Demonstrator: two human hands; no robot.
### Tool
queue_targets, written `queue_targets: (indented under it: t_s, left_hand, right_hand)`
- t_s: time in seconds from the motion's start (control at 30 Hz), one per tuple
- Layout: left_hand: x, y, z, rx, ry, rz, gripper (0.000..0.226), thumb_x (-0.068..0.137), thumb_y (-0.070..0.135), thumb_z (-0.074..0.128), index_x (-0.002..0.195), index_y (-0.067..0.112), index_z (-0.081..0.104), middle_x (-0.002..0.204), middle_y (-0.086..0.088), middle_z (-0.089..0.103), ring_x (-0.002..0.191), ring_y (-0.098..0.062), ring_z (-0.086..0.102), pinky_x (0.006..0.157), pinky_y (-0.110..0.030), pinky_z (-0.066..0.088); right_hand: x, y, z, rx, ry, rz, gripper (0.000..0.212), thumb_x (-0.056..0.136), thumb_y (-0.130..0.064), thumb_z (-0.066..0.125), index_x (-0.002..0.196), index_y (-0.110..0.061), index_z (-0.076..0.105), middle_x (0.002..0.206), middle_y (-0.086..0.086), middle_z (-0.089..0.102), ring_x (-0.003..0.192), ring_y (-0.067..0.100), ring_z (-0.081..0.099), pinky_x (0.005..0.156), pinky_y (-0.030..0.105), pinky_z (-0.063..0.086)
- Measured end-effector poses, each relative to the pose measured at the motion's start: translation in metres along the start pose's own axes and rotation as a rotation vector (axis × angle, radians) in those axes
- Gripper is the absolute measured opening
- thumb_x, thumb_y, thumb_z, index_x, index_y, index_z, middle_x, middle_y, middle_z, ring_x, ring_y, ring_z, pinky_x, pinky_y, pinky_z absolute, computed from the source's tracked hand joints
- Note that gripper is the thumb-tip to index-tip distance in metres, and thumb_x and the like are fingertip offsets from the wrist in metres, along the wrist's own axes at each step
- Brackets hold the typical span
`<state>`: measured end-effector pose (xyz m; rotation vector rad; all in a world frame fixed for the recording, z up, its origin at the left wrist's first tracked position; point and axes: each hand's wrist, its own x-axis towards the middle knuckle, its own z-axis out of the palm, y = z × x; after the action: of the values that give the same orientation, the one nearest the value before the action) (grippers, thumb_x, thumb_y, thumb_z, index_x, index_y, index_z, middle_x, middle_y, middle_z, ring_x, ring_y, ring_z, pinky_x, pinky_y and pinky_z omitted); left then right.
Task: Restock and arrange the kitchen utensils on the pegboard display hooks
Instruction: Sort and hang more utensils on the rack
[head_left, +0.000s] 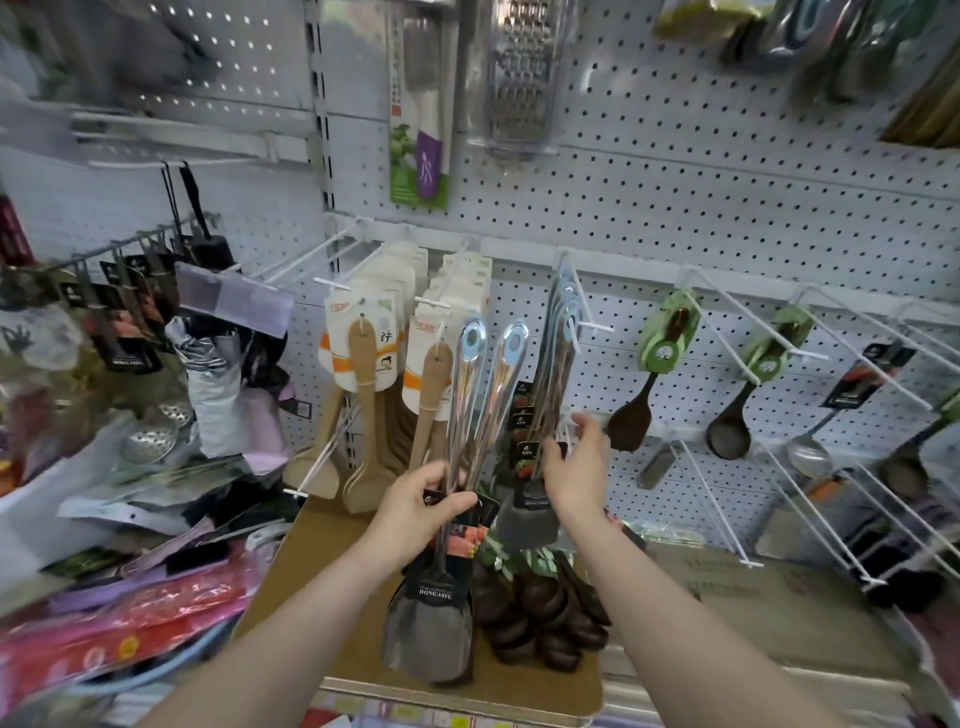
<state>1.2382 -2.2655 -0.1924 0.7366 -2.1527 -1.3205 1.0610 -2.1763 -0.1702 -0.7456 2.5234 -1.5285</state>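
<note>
- The left hand (421, 506) clenches round a bundle of steel-handled spatulas (462, 415) at mid-shaft, just below picture centre, with the hang-holes toward 12 o'clock and the dark heads toward 6.
- The right hand (574, 470), at 3 o'clock of the left, reaches among the hung spatulas (558, 364). I cannot tell whether it pinches or merely touches.
- Their hook (589, 327) juts from the pegboard (727, 208) at 1 o'clock of the bundle.
- The polished shafts look stiff, light and slippery. Better to take one just under its hole.
</note>
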Motion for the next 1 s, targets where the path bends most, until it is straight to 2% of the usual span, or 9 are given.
queue_targets:
  t_s: [0.1,0.2,0.33,0.43,0.5,0.63,0.8,0.9,1.0]
  left_hand:
    - [-0.003,-0.004,0.004,0.044,0.004,-0.024,0.020,0.078,0.049,0.071,0.090,0.034,0.066,0.094,0.014,0.070,0.092,-0.001,0.063,0.080,-0.024,0.047]
    - [-0.012,0.004,0.012,-0.012,-0.033,0.010,0.009,0.084,0.028,0.072,0.088,0.032,0.065,0.090,0.015,0.070,0.089,0.005,0.062,0.077,-0.013,0.042]
    - [-0.024,0.014,0.024,-0.100,-0.070,0.030,0.009,0.090,0.017,0.065,0.087,0.026,0.066,0.081,0.021,0.070,0.081,0.009,0.061,0.074,-0.008,0.043]
    - [-0.029,0.017,0.029,-0.170,-0.133,-0.027,0.027,0.095,0.034,0.054,0.092,0.010,0.067,0.087,-0.005,0.071,0.083,-0.015,0.065,0.078,-0.026,0.048]
    - [-0.031,0.021,0.029,-0.160,-0.150,-0.041,0.039,0.096,0.042,0.048,0.090,0.008,0.066,0.084,-0.005,0.068,0.082,-0.017,0.062,0.075,-0.023,0.044]
    - [-0.031,0.029,0.029,-0.110,-0.143,-0.036,0.028,0.101,0.035,0.042,0.092,0.032,0.068,0.101,0.015,0.065,0.100,0.006,0.055,0.082,-0.011,0.037]
    - [-0.028,0.027,0.022,-0.018,-0.166,0.034,0.026,0.100,0.038,0.041,0.098,0.048,0.065,0.113,0.001,0.059,0.114,-0.011,0.051,0.102,-0.032,0.036]
    - [-0.030,0.029,0.018,-0.077,-0.167,0.014,0.027,0.100,0.036,0.042,0.105,0.039,0.068,0.115,0.002,0.062,0.110,-0.004,0.054,0.093,-0.020,0.040]
    - [-0.033,0.037,0.016,-0.224,-0.156,-0.035,0.027,0.102,0.027,0.043,0.106,0.025,0.069,0.102,0.009,0.069,0.090,0.009,0.062,0.074,-0.006,0.042]
  right_hand:
    - [-0.023,-0.019,-0.004,0.196,-0.099,-0.080,0.030,0.099,-0.047,0.046,0.117,-0.026,0.056,0.123,-0.003,0.059,0.118,0.017,0.056,0.103,0.042,0.046]
    - [-0.040,-0.036,-0.008,0.314,-0.323,-0.082,0.054,0.090,-0.067,0.044,0.115,-0.023,0.063,0.106,-0.003,0.068,0.100,0.015,0.064,0.094,0.042,0.052]
    - [-0.054,-0.045,-0.015,0.276,-0.204,-0.130,0.029,0.096,-0.046,0.055,0.094,-0.018,0.060,0.083,0.005,0.067,0.077,0.023,0.064,0.081,0.049,0.054]
    - [-0.065,-0.043,-0.025,0.377,-0.194,-0.112,0.018,0.100,-0.038,0.052,0.093,-0.023,0.059,0.073,0.001,0.067,0.065,0.018,0.066,0.069,0.041,0.057]
    - [-0.069,-0.045,-0.032,0.395,-0.192,-0.112,0.018,0.101,-0.035,0.050,0.097,-0.019,0.058,0.070,-0.001,0.065,0.061,0.013,0.063,0.065,0.035,0.055]
    - [-0.067,-0.053,-0.041,0.304,-0.159,-0.116,0.021,0.102,-0.035,0.047,0.097,-0.017,0.056,0.073,0.001,0.066,0.065,0.019,0.066,0.069,0.036,0.055]
    - [-0.057,-0.062,-0.045,0.187,-0.174,-0.079,0.027,0.103,-0.038,0.043,0.095,-0.015,0.054,0.074,0.000,0.067,0.070,0.020,0.069,0.072,0.037,0.055]
    - [-0.052,-0.066,-0.043,0.165,-0.175,-0.089,0.030,0.103,-0.038,0.042,0.096,-0.012,0.055,0.072,-0.002,0.066,0.066,0.017,0.066,0.073,0.038,0.055]
    - [-0.051,-0.068,-0.040,0.194,-0.163,-0.087,0.027,0.104,-0.037,0.041,0.093,-0.015,0.053,0.072,-0.003,0.064,0.064,0.012,0.062,0.069,0.032,0.052]
